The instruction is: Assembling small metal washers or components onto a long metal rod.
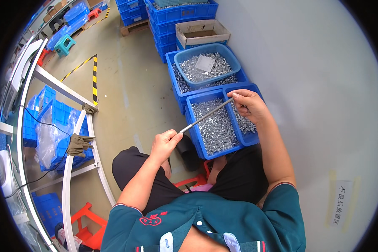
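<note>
Grasping a slim metal rod [212, 114] near both ends in the grip of left hand [164, 145] and right hand [250, 105], slanted above a blue bin [224, 153], probably mid-handling (nothing visibly finished), with many small metal parts [216, 132] left loose inside.

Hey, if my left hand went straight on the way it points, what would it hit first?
Past the metal rod it holds, your left hand would probably meet the left rim of the blue bin of small metal parts; depth is unclear, so it may pass above.
</note>
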The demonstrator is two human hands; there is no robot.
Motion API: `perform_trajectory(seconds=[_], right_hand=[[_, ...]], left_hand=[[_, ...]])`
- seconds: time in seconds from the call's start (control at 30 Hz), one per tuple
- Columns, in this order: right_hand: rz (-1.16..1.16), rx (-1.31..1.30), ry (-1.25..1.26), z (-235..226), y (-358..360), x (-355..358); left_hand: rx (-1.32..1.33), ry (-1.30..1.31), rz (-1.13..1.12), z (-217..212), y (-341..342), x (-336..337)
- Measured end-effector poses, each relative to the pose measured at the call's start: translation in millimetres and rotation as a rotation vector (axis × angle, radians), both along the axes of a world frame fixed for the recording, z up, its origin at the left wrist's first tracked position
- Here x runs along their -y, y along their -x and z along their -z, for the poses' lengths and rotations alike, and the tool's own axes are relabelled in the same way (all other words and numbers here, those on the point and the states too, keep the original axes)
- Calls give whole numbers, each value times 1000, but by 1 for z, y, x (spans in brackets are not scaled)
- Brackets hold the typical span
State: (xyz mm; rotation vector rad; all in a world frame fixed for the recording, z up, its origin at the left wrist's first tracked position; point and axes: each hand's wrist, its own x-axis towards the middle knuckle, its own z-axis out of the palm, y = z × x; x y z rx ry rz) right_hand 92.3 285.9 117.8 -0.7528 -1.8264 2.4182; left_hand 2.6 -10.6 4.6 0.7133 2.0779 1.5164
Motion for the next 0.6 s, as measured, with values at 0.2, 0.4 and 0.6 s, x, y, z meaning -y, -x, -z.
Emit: perform_trajectory(seconds=[0.2, 0.4, 0.6], right_hand=[[-256, 68, 93, 9, 6, 33], [-199, 124, 247, 17, 4, 19], [180, 241, 570, 44, 10, -2]], left_hand=[[142, -58, 62, -4, -2, -9], [184, -157, 40, -1, 4, -9], [181, -133, 42, -1, 2, -7]])
